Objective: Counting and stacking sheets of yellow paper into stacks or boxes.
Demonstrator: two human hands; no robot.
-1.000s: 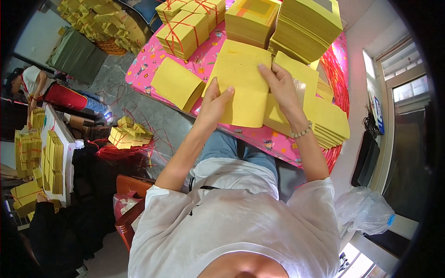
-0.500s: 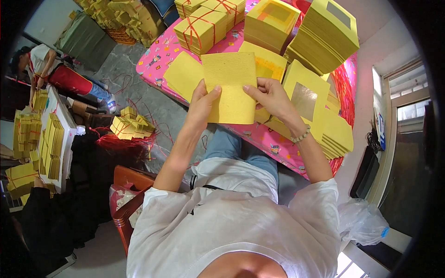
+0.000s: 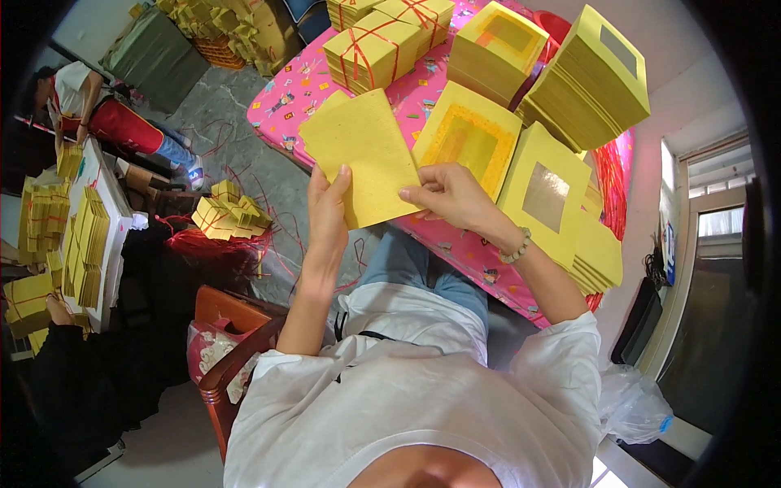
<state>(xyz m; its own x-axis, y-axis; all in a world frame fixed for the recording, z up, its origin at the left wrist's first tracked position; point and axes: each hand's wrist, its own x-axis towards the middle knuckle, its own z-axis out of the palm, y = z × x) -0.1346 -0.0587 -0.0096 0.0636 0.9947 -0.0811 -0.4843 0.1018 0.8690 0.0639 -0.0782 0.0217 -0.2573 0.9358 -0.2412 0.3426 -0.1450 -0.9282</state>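
I hold a rectangular piece of yellow paper (image 3: 366,154) above the table's near edge, tilted with its top toward the left. My left hand (image 3: 329,203) is closed on its lower left edge, thumb on top. At the lower right corner, my right hand (image 3: 457,195) pinches the paper between thumb and curled fingers. Whether it is one sheet or a thin stack I cannot tell. Just beyond my right hand lies yellow paper with an orange-bordered, gold-centred rectangle (image 3: 470,142). Beside that is a stack topped with a shiny gold rectangle (image 3: 545,197). More yellow paper is partly hidden behind the held piece.
A pink patterned cloth (image 3: 305,93) covers the table. Tied yellow bundles (image 3: 370,57) and tall paper stacks (image 3: 582,81) stand at its far side; red strips (image 3: 610,191) hang right. Left are a wooden chair (image 3: 236,350), a bundle on the floor (image 3: 231,213) and a person (image 3: 106,114) at another table.
The held paper has shifted left and tilted, its top leaning left. My right hand has moved from its right edge to the lower right corner, uncovering the orange-bordered paper.
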